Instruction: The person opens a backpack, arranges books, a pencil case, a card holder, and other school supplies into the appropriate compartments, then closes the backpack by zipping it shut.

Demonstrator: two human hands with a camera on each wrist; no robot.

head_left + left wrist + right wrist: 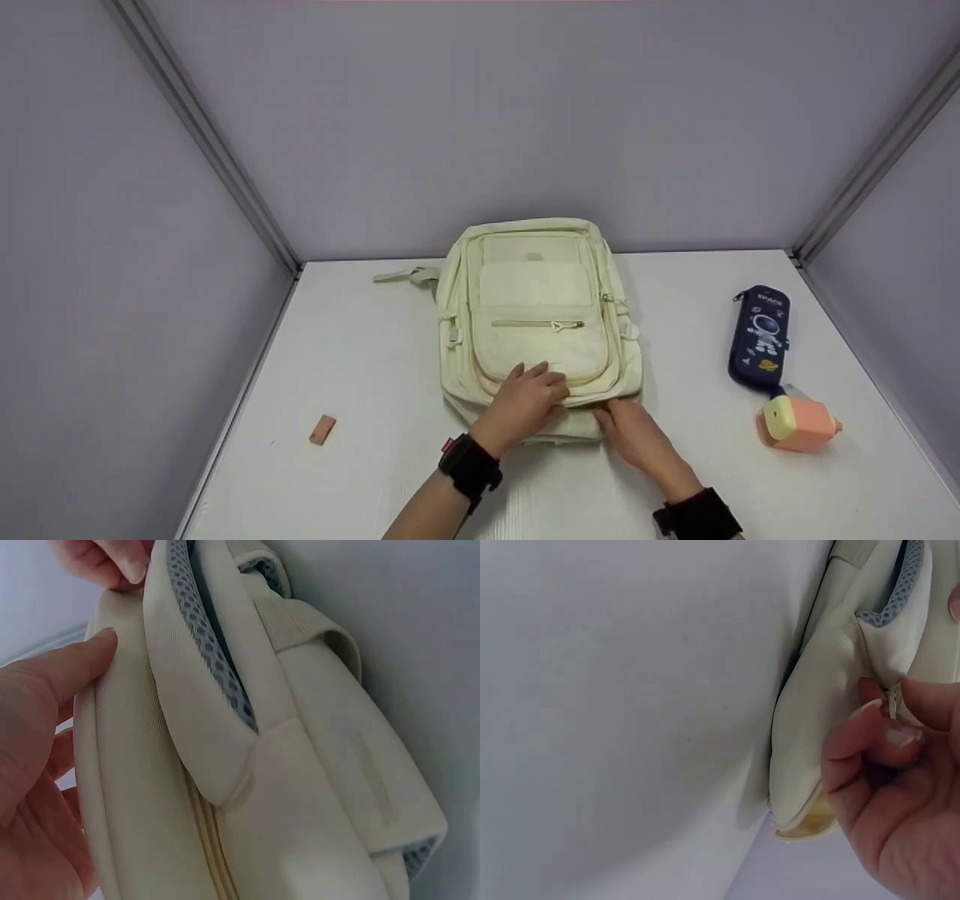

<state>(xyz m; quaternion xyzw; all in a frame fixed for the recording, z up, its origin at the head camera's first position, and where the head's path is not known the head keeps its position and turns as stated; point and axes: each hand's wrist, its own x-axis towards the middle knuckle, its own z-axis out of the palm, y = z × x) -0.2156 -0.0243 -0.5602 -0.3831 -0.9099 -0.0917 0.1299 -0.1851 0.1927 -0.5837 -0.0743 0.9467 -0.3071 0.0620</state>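
Note:
A cream backpack [536, 285] lies on the white table with its front pocket facing up. My left hand [521, 409] grips its near edge, fingers over the front panel and thumb on the side, as the left wrist view shows. At the near right corner, my right hand [637, 439] pinches a small zipper pull [892, 701] between thumb and fingers. A zipper track [204, 829] runs along the bag's side, below a flap lined with grey mesh [214, 652]. The bag's underside is hidden.
To the right lie a dark blue pencil case [761, 337] with space pictures and an orange-and-yellow bottle-like thing [806, 425]. A small orange-brown block [322, 430] lies on the left. A strap [405, 276] sticks out beside the bag. Grey walls [480, 112] enclose the table.

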